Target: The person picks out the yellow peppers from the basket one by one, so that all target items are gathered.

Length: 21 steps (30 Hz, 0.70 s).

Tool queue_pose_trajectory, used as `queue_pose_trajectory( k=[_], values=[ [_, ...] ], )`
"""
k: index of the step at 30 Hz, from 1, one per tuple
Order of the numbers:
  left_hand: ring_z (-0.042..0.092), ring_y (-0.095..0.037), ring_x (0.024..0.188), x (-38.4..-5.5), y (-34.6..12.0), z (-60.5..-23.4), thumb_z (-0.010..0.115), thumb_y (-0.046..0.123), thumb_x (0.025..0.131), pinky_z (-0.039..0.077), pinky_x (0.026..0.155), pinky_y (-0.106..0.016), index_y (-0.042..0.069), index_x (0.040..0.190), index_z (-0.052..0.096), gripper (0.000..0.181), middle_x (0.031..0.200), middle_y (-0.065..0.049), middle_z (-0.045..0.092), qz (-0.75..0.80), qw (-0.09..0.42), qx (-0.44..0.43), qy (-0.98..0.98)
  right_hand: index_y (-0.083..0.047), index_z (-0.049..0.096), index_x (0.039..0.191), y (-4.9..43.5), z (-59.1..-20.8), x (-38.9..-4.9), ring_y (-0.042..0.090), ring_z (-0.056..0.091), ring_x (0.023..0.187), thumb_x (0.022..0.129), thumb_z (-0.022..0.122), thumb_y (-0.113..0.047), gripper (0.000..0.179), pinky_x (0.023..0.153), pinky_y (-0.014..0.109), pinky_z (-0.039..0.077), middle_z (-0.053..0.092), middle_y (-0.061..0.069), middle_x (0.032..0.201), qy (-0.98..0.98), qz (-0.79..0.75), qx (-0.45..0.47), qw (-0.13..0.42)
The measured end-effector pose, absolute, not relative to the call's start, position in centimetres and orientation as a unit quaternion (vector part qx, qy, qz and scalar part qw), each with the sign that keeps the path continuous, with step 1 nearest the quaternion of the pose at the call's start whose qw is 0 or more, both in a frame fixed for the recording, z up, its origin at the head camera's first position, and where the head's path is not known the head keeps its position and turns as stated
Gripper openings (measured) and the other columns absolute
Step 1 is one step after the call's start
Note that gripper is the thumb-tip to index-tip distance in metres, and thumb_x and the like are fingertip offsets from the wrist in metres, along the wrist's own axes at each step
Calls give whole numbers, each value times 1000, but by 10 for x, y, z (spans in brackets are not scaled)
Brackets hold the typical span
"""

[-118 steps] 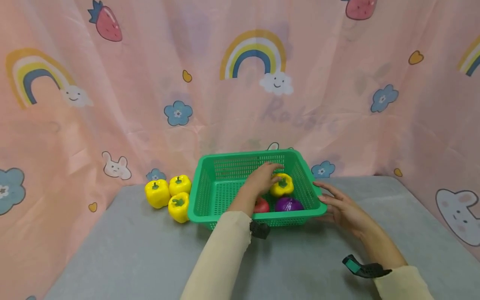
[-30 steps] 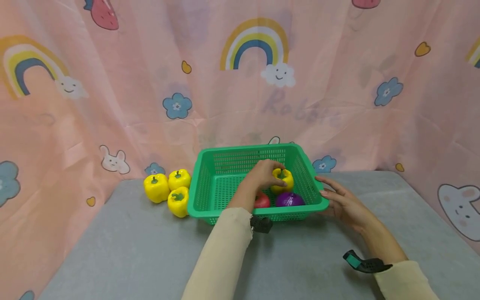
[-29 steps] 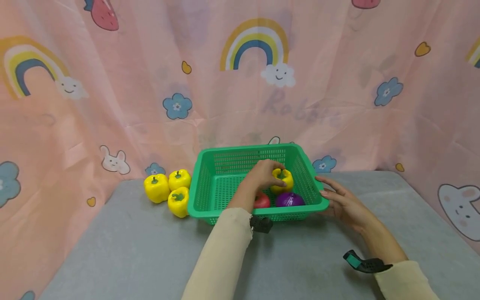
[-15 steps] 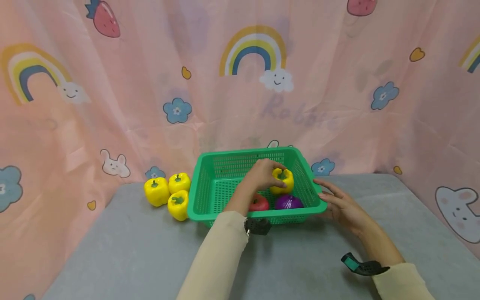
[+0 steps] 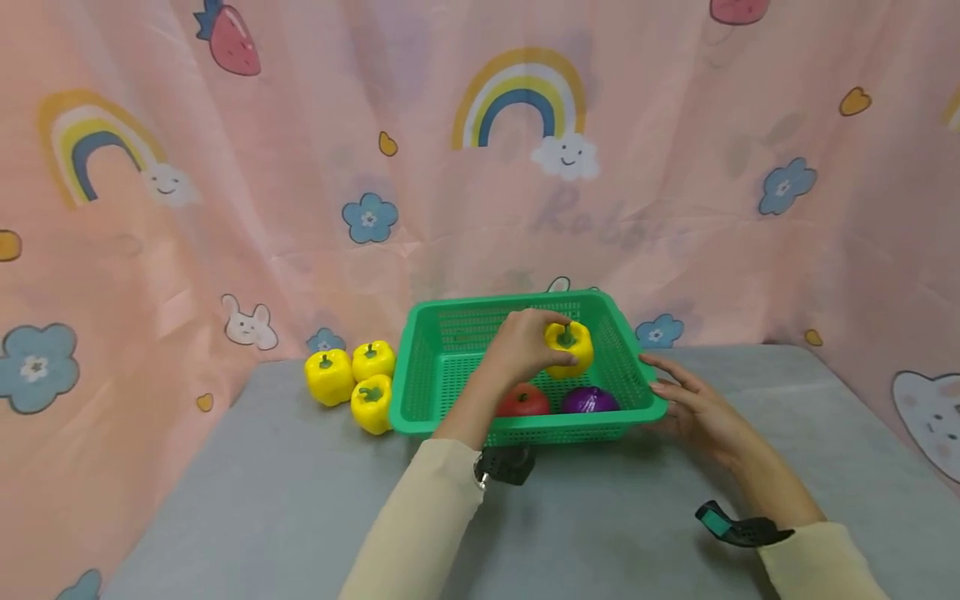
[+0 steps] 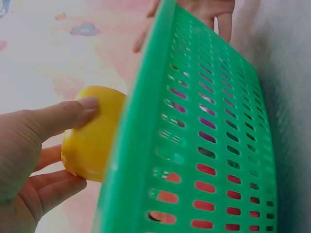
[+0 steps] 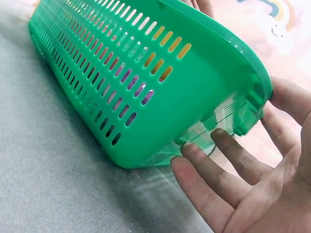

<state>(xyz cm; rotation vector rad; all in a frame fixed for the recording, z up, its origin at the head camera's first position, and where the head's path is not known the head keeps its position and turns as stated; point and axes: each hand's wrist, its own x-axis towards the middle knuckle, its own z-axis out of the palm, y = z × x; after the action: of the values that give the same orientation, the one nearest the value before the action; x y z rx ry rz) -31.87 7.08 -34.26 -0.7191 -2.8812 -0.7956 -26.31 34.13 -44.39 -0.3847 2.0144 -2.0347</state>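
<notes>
My left hand (image 5: 522, 343) pinches a yellow bell pepper (image 5: 570, 350) between thumb and fingers, holding it up inside the right part of the green basket (image 5: 450, 427). The left wrist view shows the thumb on one side of this pepper (image 6: 95, 141) and fingers on the other. Below it in the basket lie a red, round tomato-like piece (image 5: 525, 401) and a purple onion (image 5: 589, 400). My right hand (image 5: 708, 421) rests its extended fingers against the basket's right end. In the right wrist view those fingers (image 7: 204, 182) spread along the end wall and rim.
Three more yellow bell peppers (image 5: 330, 377) stand grouped on the grey table (image 5: 285, 500), close to the basket's left side. A pink printed curtain (image 5: 300, 125) hangs directly behind the table.
My left hand first reached over the bell pepper in the basket, then took hold of it and has now raised it off the basket floor. My right hand has stayed at the basket's end.
</notes>
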Motion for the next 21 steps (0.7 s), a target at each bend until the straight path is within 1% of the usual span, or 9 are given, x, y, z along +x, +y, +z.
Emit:
queue_pose_trajectory(
  k=[7,11,17,21],
  values=[
    [61,-14,96,-300,62,-332,85,31,82,54,77,-20,20,131,69,53,126,-1,71,-289,50,-220,-930,-31,27,158,343,-446,-265,6,68,111,110,42,-26,51,91,30,59,52,-17,131,686,-702,-139,128],
    [62,-14,95,-290,53,-327,86,30,81,55,77,-20,18,131,69,54,124,-2,71,-314,57,-207,-925,-30,26,159,344,-446,-266,6,68,112,110,41,-25,51,92,31,59,49,-16,133,683,-704,-147,131],
    [64,-14,90,-281,33,-323,88,30,79,55,74,-20,16,128,71,54,119,-3,74,-348,77,-194,-914,-30,24,160,345,-447,-267,5,67,114,110,40,-25,53,93,32,59,37,-13,139,685,-701,-152,128],
    [65,-16,92,-274,17,-320,87,31,79,57,74,-22,16,128,71,54,120,-2,73,-382,87,-186,-901,-29,23,161,345,-448,-267,5,67,113,110,40,-25,53,93,30,59,37,-12,139,687,-699,-154,128]
  ],
)
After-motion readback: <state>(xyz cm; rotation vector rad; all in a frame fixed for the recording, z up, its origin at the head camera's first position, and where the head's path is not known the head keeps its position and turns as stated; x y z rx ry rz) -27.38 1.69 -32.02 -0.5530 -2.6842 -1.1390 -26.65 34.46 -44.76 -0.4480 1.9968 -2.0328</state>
